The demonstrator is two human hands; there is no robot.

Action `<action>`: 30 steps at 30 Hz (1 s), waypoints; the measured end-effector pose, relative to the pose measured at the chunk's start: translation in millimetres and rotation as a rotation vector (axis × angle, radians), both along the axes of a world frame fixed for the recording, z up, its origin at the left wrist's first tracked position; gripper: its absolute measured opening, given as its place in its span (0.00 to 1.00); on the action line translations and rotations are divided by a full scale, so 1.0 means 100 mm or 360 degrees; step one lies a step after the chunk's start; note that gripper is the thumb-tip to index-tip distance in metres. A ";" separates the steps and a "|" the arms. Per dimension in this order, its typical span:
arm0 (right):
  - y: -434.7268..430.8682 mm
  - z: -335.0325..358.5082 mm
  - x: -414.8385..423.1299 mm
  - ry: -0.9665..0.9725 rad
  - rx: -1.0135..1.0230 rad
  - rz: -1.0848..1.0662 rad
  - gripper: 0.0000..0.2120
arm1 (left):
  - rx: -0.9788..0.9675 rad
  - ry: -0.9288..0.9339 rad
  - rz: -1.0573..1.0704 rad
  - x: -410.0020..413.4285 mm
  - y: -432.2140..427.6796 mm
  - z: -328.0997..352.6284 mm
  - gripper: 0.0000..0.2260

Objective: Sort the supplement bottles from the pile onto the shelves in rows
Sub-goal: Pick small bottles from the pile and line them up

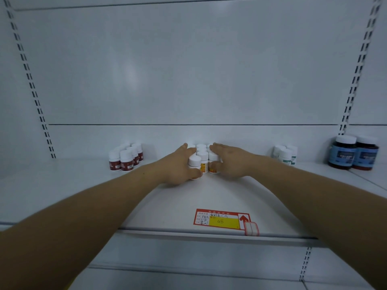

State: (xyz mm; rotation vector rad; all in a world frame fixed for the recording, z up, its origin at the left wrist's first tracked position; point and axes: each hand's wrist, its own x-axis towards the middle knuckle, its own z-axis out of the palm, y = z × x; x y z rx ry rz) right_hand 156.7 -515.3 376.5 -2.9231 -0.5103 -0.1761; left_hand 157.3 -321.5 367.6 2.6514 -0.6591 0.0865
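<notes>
On the white shelf [83, 185], near its back wall, a block of small white-capped bottles with orange labels [204, 159] stands in rows. Both hands press against this block from the sides. The left hand [178, 167] is curled around the front left bottle [194, 164], fingers stretched along the row. The right hand [231, 161] lies flat and open against the right side. Further left stands a group of red-labelled bottles [125, 156]; to the right, green-labelled bottles [285, 154] and two dark jars with blue labels [352, 152]. A red and yellow price tag [222, 219] sits on the front edge.

Glossy white plastic bottles [202, 156], smooth painted metal shelf [62, 185]
</notes>
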 end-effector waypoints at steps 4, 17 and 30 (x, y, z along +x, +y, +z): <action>0.01 -0.01 0.02 -0.0006 0.0016 -0.0004 0.30 | -0.0023 0.0005 -0.0045 -0.02 0.00 0.00 0.34; -0.03 0.04 0.01 -0.0037 -0.0008 0.0010 0.23 | 0.0109 -0.0121 -0.0056 -0.05 0.02 -0.05 0.35; -0.02 0.01 -0.01 -0.0091 -0.0008 0.0006 0.20 | 0.0050 -0.0180 -0.0025 0.00 0.00 -0.10 0.26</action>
